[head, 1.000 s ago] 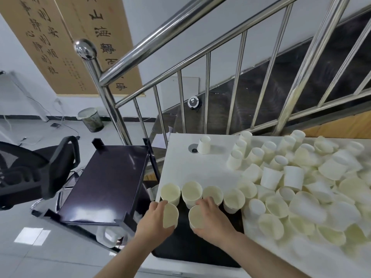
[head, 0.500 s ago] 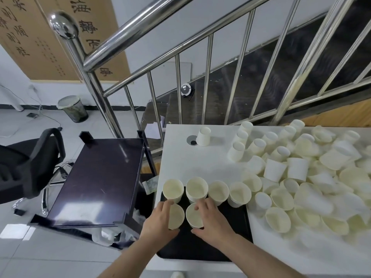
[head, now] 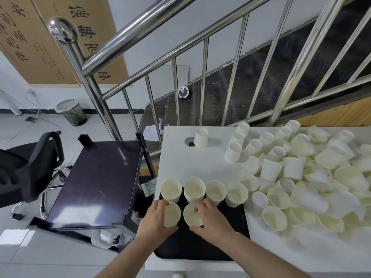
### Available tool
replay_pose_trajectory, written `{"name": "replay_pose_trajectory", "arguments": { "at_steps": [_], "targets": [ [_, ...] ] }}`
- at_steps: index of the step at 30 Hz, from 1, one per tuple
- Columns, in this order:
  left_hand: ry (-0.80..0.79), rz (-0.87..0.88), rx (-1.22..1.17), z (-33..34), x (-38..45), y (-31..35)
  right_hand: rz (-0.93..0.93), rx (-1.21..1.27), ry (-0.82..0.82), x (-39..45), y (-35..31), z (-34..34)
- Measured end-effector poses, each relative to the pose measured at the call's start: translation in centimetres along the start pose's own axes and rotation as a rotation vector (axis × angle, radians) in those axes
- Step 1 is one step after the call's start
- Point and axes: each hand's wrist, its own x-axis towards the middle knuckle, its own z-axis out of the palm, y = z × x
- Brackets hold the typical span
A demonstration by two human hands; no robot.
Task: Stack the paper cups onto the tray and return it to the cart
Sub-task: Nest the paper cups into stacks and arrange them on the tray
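Fingers [head: 160, 203] of my left hand [head: 153, 221] curl round one paper cup [head: 171, 214], and my right hand [head: 212, 219] grips a second cup [head: 192, 214] the same way; both cups stand upright on the black tray [head: 200, 245], just behind a row of four cups [head: 202, 190] along the tray's far edge. I take this as starting a second row. The tray lies at the near left corner of the white table [head: 196, 163], and most of its surface nearer me is bare. To the right of the tray a big loose heap of cups [head: 301, 177] covers the table, so I judge the loading barely begun. Left of the tray stands the dark cart [head: 96, 183], top shelf holding nothing I can see; carrying the tray there is not yet done.
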Motion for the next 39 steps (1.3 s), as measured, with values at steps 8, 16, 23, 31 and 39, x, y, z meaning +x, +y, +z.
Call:
{"name": "replay_pose_trajectory", "arguments": {
  "at_steps": [8,16,23,31,39],
  "targets": [
    [0.101,0.029,0.083,-2.1,-0.2,1.1,-0.047,-0.024,0.086,-1.5,1.6,-3.3],
    [0.198,0.087,0.089,-2.7,-0.1,7.2,-0.070,-0.075,0.187,-3.7,5.1,-8.5],
    [0.212,0.147,0.038,-2.3,1.0,14.2,-0.047,-0.109,0.191,-4.5,8.4,-12.5],
    [0.176,0.225,0.093,-2.2,6.7,17.5,-0.007,-0.136,0.161,-1.6,10.7,-14.3],
    [0.107,0.189,0.159,-2.9,16.5,16.5,0.059,-0.112,0.104,4.6,11.9,-15.3]
  ]
}}
